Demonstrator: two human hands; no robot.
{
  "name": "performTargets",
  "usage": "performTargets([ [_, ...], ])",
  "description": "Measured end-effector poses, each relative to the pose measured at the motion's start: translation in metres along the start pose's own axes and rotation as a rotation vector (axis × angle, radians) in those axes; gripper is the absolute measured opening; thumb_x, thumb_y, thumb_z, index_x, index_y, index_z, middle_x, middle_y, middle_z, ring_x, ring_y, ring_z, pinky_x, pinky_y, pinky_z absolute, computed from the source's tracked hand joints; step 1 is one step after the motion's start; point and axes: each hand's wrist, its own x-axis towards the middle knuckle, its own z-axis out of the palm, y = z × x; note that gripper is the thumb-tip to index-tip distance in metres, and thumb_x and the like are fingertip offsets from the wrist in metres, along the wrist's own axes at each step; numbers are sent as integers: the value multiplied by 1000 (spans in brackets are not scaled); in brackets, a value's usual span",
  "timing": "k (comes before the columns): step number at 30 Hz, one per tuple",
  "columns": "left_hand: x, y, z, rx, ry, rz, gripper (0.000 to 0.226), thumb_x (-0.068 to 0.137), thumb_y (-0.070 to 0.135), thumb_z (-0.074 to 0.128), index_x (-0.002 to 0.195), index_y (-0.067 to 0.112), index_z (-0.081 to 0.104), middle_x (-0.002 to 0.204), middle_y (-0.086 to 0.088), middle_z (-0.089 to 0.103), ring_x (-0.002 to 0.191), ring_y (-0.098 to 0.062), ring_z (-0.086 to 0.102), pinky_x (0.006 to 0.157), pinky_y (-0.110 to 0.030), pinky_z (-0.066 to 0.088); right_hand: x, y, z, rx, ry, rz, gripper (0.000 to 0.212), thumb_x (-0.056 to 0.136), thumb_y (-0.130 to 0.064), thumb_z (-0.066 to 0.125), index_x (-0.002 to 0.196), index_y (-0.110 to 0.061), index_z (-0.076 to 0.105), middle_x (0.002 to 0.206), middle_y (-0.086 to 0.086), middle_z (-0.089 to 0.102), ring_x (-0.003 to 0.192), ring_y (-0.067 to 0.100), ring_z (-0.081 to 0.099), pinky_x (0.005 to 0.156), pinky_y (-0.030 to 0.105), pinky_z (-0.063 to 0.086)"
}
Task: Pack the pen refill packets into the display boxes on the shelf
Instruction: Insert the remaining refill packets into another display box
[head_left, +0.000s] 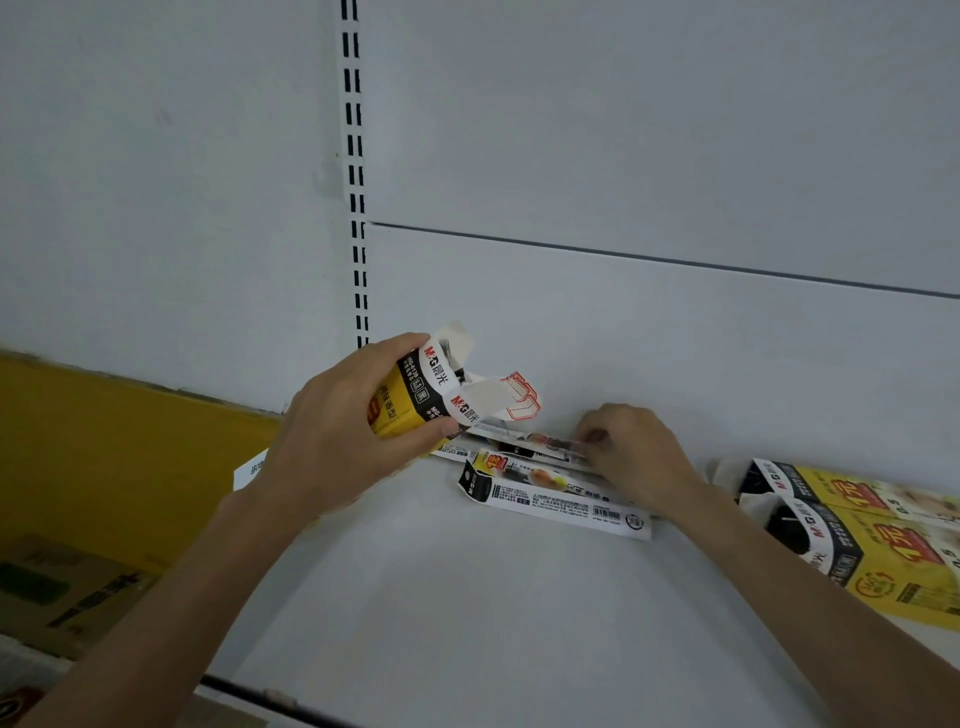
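As the person leans in over the white shelf (467, 597), their left hand (343, 436) grips a yellow, black and white M&G display box (410, 395). The fingers wrap over its top and the thumb presses along its lower edge. The box is held up off the shelf, tipped so its open end faces right. Its white end flaps (498, 400) splay outward, and one of them is printed with a red outline drawing.

Just to the right of that open mouth, the right hand (634, 452) has its fingers curled. It pinches the right end of a pen refill packet (530, 441), a long narrow sleeve lying low over the shelf close to the back panel (623, 156). The packet's left end runs under the left thumb and the flaps. From where I stand I cannot tell whether it has entered the box.

A second packet (550, 499) lies flat on the shelf just in front of the held one. Its printed back and barcode face up, and its right end is tucked under the right wrist.

Further right, two more boxes of the same design lie on their sides: a rear display box (852, 491) and a front display box (883, 561). They touch each other, with their dark open ends turned toward the hands.

A slotted upright (356, 182) runs up the back panel above the left hand. Off to the left, beyond the shelf edge, are a yellow panel (104, 431) and, lower down, a cardboard carton (67, 587).
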Motion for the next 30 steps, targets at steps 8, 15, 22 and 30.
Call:
performTargets([
  [8,-4,2,4,8,-30,58,74,69,62,53,127,17,49,114,0,61,97,-9,54,76,-24,47,-27,-26,-7,-111,-280,-299,31,86,-48,55,110,-30,60,114,-12,54,108,9,49,73,24,34],
  [15,-6,5,4,28,-62,92,73,69,62,54,128,20,47,110,2,61,92,-7,55,71,-25,50,-34,-33,-11,-253,-230,-364,22,87,-27,49,107,-19,56,109,-4,60,103,20,54,71,28,36],
  [22,-9,7,-2,18,-53,117,70,70,60,56,129,22,44,111,5,60,94,-3,53,73,-22,51,-29,-31,-22,-86,-69,-204,7,91,-17,42,87,-12,46,78,3,52,75,30,51,56,33,30],
  [30,-8,20,-12,51,-103,184,56,75,51,51,127,33,38,110,2,56,84,-8,54,58,-15,48,-19,-44,-48,749,-16,250,27,95,-30,42,75,-14,52,55,-9,51,51,11,40,49,24,32],
])
